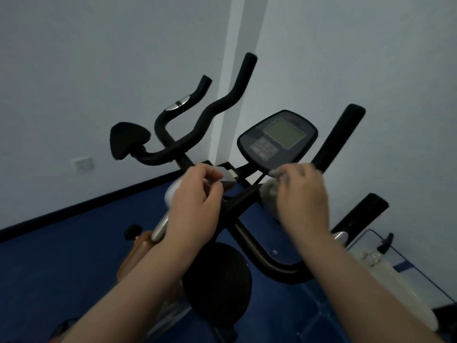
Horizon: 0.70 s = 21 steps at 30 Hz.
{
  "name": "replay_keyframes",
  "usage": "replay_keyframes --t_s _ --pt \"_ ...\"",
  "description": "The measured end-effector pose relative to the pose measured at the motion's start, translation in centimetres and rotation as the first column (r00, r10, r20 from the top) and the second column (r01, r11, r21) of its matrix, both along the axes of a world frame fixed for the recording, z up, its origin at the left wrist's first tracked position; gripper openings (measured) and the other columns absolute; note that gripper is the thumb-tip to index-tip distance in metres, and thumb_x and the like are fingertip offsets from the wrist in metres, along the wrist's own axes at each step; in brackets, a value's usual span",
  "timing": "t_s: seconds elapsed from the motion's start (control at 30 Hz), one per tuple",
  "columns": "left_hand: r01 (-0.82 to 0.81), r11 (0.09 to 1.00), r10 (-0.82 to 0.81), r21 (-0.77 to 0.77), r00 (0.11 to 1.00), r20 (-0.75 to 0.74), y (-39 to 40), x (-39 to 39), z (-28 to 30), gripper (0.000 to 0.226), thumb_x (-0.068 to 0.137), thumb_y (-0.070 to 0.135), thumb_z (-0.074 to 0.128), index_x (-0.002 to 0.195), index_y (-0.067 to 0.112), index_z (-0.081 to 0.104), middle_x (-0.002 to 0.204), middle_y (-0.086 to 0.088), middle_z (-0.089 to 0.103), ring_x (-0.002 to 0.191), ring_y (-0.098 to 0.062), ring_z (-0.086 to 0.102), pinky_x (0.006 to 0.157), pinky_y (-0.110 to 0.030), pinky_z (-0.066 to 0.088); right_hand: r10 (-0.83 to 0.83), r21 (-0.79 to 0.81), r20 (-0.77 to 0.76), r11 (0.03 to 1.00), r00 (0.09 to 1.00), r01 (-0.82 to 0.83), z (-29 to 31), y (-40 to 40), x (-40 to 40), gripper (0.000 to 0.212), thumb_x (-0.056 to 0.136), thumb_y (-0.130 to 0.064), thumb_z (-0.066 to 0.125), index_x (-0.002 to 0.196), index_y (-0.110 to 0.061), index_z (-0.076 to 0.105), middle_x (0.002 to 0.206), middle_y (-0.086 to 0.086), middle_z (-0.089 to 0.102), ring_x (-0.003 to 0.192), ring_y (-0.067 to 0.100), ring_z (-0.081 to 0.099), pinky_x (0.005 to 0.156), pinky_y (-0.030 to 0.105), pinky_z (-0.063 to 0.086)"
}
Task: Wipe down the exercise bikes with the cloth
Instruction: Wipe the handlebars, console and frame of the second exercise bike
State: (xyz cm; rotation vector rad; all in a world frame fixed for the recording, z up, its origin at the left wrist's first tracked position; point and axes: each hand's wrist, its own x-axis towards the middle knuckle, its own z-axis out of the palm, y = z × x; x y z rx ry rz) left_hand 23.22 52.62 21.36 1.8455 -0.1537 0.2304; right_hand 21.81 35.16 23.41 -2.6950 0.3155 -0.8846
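Observation:
An exercise bike with black handlebars (217,105) and a grey console (278,139) stands in front of me in the room's corner. My right hand (301,194) grips a bunched grey cloth (269,191) against the black bar just below the console. My left hand (195,196) hovers at the handlebar stem, thumb and fingers curled near a small grey block (228,177); whether it pinches anything is unclear. A black elbow pad (128,139) sits on the left of the handlebars.
White walls meet in a corner behind the bike, with a wall socket (82,164) low on the left. The floor (61,256) is blue. A second machine with a white body (385,268) stands at the right. A black round part (217,280) lies below my arms.

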Motion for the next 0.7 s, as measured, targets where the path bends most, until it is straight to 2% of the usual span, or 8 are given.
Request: replay_keyframes --t_s 0.07,0.17,0.23,0.33,0.43,0.57,0.63,0.7 --pt "0.088 0.996 -0.086 0.034 0.996 -0.038 -0.9 0.4 -0.1 0.016 0.093 0.019 0.054 0.096 0.034 0.058 0.084 0.012 0.061 0.076 -0.001 0.06 0.067 -0.02 0.049 0.121 0.05 0.003 0.991 0.993 -0.122 -1.4 2.8 -1.3 0.017 0.088 -0.006 0.055 0.1 -0.01 0.066 0.107 0.008 0.056 0.091 0.024 0.055 0.069 0.031 0.046" --pt "0.212 0.971 -0.2 0.109 0.973 -0.112 -1.2 0.7 -0.5 0.015 0.093 0.021 0.053 0.102 0.032 0.059 0.086 0.01 0.062 0.079 -0.004 0.061 0.075 -0.032 0.054 0.271 0.047 -0.04 0.962 0.962 -0.269 -0.8 1.5 -1.8 0.018 0.09 -0.011 0.057 0.102 -0.016 0.069 0.108 -0.001 0.055 0.092 0.014 0.055 0.074 0.026 0.048" --pt "0.245 0.96 -0.229 0.139 0.966 -0.119 -1.2 1.1 -0.6 0.015 0.094 0.02 0.052 0.1 0.032 0.06 0.088 0.01 0.063 0.082 -0.005 0.061 0.078 -0.035 0.055 0.16 0.013 0.01 0.987 0.987 -0.16 0.6 -1.2 -1.0 0.019 0.09 -0.011 0.056 0.098 -0.022 0.07 0.105 -0.006 0.056 0.093 0.008 0.049 0.074 0.018 0.038" --pt "0.265 0.961 -0.253 0.082 0.959 -0.128 -1.3 1.2 -0.8 0.018 0.093 0.017 0.052 0.096 0.033 0.061 0.093 0.011 0.064 0.087 -0.004 0.061 0.083 -0.036 0.054 -0.061 0.138 0.097 0.989 0.993 0.047 0.3 -0.3 -0.9 0.02 0.091 -0.01 0.056 0.099 -0.022 0.07 0.106 -0.005 0.058 0.096 0.012 0.048 0.071 0.018 0.033" --pt "0.311 0.949 -0.305 0.056 0.947 -0.099 -0.9 1.1 -1.3 0.022 0.092 0.016 0.054 0.095 0.037 0.06 0.095 0.015 0.062 0.09 -0.001 0.061 0.08 -0.031 0.053 0.104 0.109 0.033 0.988 0.994 -0.107 -1.9 2.6 -1.7 0.021 0.092 -0.017 0.058 0.111 -0.019 0.068 0.115 -0.006 0.056 0.101 0.01 0.047 0.077 0.01 0.035" --pt "0.337 0.931 -0.339 0.137 0.941 -0.015 -0.7 1.1 -1.8 0.023 0.092 0.018 0.055 0.094 0.041 0.057 0.098 0.024 0.054 0.096 0.0 0.053 0.079 -0.025 0.047 0.391 0.425 -0.084 0.846 0.916 -0.323 0.4 -1.2 -2.4 0.036 0.098 -0.023 0.05 0.132 -0.029 0.055 0.139 -0.015 0.039 0.124 -0.008 0.036 0.101 0.008 0.033" --pt "0.343 0.924 -0.349 0.168 0.937 0.011 -0.8 1.1 -1.8 0.025 0.092 0.018 0.055 0.092 0.043 0.054 0.098 0.028 0.05 0.098 0.005 0.048 0.076 -0.016 0.04 0.374 0.392 -0.145 0.872 0.916 -0.294 0.7 -1.8 -2.7 0.042 0.097 -0.019 0.051 0.137 -0.035 0.048 0.145 -0.018 0.029 0.129 -0.009 0.029 0.103 0.006 0.03" --pt "0.369 0.913 -0.377 0.175 0.926 0.018 -0.8 1.3 -1.9 0.025 0.091 0.019 0.055 0.092 0.044 0.052 0.099 0.028 0.048 0.1 0.008 0.044 0.076 -0.015 0.038 0.279 0.296 -0.093 0.924 0.956 -0.241 -0.6 0.0 -2.8 0.049 0.094 -0.013 0.055 0.138 -0.035 0.046 0.142 -0.017 0.037 0.128 -0.004 0.035 0.105 0.016 0.035"
